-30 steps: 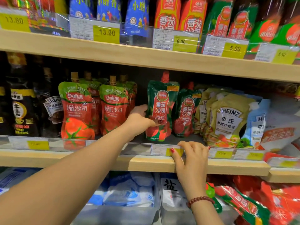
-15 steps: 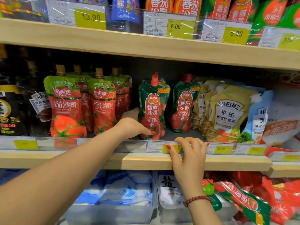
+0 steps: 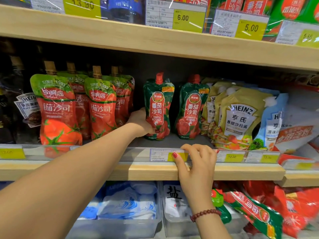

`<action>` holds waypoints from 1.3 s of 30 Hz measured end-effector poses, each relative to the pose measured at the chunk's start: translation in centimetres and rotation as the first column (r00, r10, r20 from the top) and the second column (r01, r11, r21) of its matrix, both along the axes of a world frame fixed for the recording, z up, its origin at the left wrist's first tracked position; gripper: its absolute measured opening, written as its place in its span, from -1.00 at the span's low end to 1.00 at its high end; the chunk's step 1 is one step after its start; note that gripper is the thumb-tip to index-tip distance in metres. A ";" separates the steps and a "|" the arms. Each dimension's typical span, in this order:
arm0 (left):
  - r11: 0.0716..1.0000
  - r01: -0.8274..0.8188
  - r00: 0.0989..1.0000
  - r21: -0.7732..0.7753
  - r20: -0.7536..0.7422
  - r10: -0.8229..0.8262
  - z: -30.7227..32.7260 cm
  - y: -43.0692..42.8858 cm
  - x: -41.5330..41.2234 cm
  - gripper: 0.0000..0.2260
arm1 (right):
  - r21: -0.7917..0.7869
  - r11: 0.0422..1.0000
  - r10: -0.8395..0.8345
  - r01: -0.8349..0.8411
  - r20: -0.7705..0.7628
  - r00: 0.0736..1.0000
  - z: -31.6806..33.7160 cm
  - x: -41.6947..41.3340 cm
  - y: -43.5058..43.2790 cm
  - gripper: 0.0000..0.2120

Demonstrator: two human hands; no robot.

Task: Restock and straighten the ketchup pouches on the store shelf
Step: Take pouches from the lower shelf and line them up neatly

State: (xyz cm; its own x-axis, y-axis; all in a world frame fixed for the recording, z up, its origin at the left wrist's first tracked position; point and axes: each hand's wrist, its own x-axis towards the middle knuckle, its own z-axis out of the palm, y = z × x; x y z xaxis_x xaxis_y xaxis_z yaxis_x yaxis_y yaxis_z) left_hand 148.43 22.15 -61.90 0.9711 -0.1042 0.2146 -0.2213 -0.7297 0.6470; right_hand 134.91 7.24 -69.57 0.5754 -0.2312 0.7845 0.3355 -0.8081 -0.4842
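Two dark green ketchup pouches with red caps stand upright on the middle shelf (image 3: 241, 171). My left hand (image 3: 140, 123) grips the left pouch (image 3: 159, 102) low on its left side, thumb at the front. The second green pouch (image 3: 190, 107) stands just right of it, untouched. My right hand (image 3: 195, 161) holds the shelf's front edge, fingers curled over the clear price rail and the thumb on a yellow tag. Several red and green ketchup pouches (image 3: 58, 107) with gold caps stand in rows to the left.
Yellow Heinz salad-dressing pouches (image 3: 240, 118) lean at the right, pale blue ones beyond. Dark sauce bottles (image 3: 10, 104) fill the far left. The upper shelf (image 3: 155, 44) hangs low overhead. Below sit salt bins (image 3: 174, 204) and loose red-green pouches (image 3: 255, 211).
My left hand has slid lower on the green pouch and stood it straighter and further back. My right hand stays on the shelf edge. The camera has come closer.
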 end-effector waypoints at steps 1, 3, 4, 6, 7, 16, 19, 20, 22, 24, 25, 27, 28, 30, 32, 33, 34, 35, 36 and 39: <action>1.000 0.005 1.000 -0.009 0.000 -0.005 -0.1 0.0 0.1 -0.28 | 0.000 1.000 0.001 -0.001 0.002 1.000 -0.1 0.0 0.0 -0.82; 1.000 0.005 1.000 -0.013 -0.004 -0.005 -0.2 -0.1 0.2 -0.28 | -0.008 1.000 -0.001 0.001 0.002 1.000 -0.2 0.1 -0.1 -0.82; 1.000 0.000 1.000 -0.009 -0.009 0.000 -0.3 -0.1 0.2 -0.28 | -0.010 1.000 -0.002 0.002 0.000 1.000 -0.3 0.2 -0.2 -0.82; 1.000 -0.011 1.000 -0.001 -0.016 0.011 -0.3 -0.1 0.1 -0.29 | -0.008 1.000 0.000 0.000 0.002 1.000 -0.3 0.2 -0.2 -0.82; 1.000 -0.014 1.000 0.009 -0.023 0.015 -0.2 -0.2 -0.1 -0.30 | -0.009 1.000 -0.001 0.001 0.007 1.000 -0.4 0.2 -0.2 -0.82; 0.983 -0.149 0.986 0.106 -0.058 0.156 2.9 -0.6 -4.3 -0.45 | -0.015 0.999 0.039 -0.041 -0.065 0.997 0.2 -0.7 -0.6 -0.77; 0.981 -0.145 0.989 -0.132 -0.001 0.146 2.2 -0.6 -6.9 -0.68 | -0.039 0.991 0.118 -0.125 -0.153 0.981 0.1 -1.6 -1.4 -0.65; 0.970 -0.103 0.993 -0.220 0.032 0.113 1.7 -0.7 -8.0 -0.79 | -0.037 0.987 0.147 -0.155 -0.168 0.975 -0.1 -2.0 -1.8 -0.63; 0.936 -0.004 0.993 -0.351 0.105 0.044 0.4 -1.3 -10.1 -0.90 | -0.037 0.985 0.163 -0.170 -0.147 0.976 -0.7 -3.2 -2.7 -0.65; 0.923 0.093 0.979 -0.374 0.202 -0.017 -0.8 -2.0 -11.7 -0.91 | -0.052 0.990 0.126 -0.133 -0.116 0.985 -1.2 -4.2 -3.6 -0.70; 0.926 0.133 0.966 -0.353 0.255 -0.041 -1.3 -2.3 -12.2 -0.91 | -0.058 0.992 0.106 -0.113 -0.106 0.989 -1.5 -4.6 -4.0 -0.72; 0.945 0.168 0.930 -0.279 0.362 -0.059 -2.4 -2.9 -12.7 -0.88 | -0.092 0.993 0.071 -0.079 -0.089 0.994 -1.9 -5.4 -4.8 -0.74; 0.960 0.155 0.910 -0.232 0.412 -0.048 -2.9 -3.1 -12.8 -0.87 | -0.124 0.990 0.052 -0.062 -0.087 0.995 -2.1 -5.8 -5.1 -0.74; 0.986 0.081 0.871 -0.145 0.492 0.001 -3.9 -3.4 -12.8 -0.85 | -0.188 0.982 0.010 -0.026 -0.087 0.996 -2.7 -6.5 -5.8 -0.73; 0.996 0.007 0.842 -0.090 0.538 0.043 -5.0 -3.6 -13.0 -0.85 | -0.220 0.975 -0.009 -0.017 -0.114 0.993 -3.5 -7.2 -6.4 -0.75; 0.997 -0.018 0.829 -0.068 0.557 0.053 -5.5 -3.6 -13.1 -0.86 | -0.234 0.972 -0.007 -0.029 -0.149 0.989 -3.8 -7.5 -6.7 -0.75; 0.998 -0.032 0.817 -0.053 0.574 0.057 -5.9 -3.6 -13.2 -0.87 | -0.254 0.966 -0.013 -0.040 -0.203 0.979 -4.1 -7.7 -6.9 -0.74; 0.998 -0.038 0.807 -0.041 0.589 0.055 -6.2 -3.6 -13.2 -0.87 | -0.276 0.960 -0.030 -0.046 -0.265 0.964 -4.5 -7.8 -7.1 -0.72; 0.999 -0.038 0.800 -0.032 0.597 0.050 -6.3 -3.6 -13.2 -0.87 | -0.298 0.953 -0.057 -0.045 -0.325 0.944 -4.9 -7.8 -7.2 -0.69; 0.999 -0.018 0.798 -0.032 0.601 0.033 -6.5 -3.5 -13.1 -0.86 | -0.329 0.944 -0.155 -0.008 -0.465 0.871 -6.1 -7.5 -7.5 -0.56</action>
State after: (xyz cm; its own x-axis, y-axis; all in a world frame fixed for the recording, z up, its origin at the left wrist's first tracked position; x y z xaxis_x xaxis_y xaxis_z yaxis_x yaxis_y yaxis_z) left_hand 135.36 18.67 -68.40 0.6479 -0.0685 0.7586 -0.5531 -0.7271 0.4067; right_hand 127.40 -0.27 -75.72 0.8880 -0.0795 0.4529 0.0613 -0.9557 -0.2880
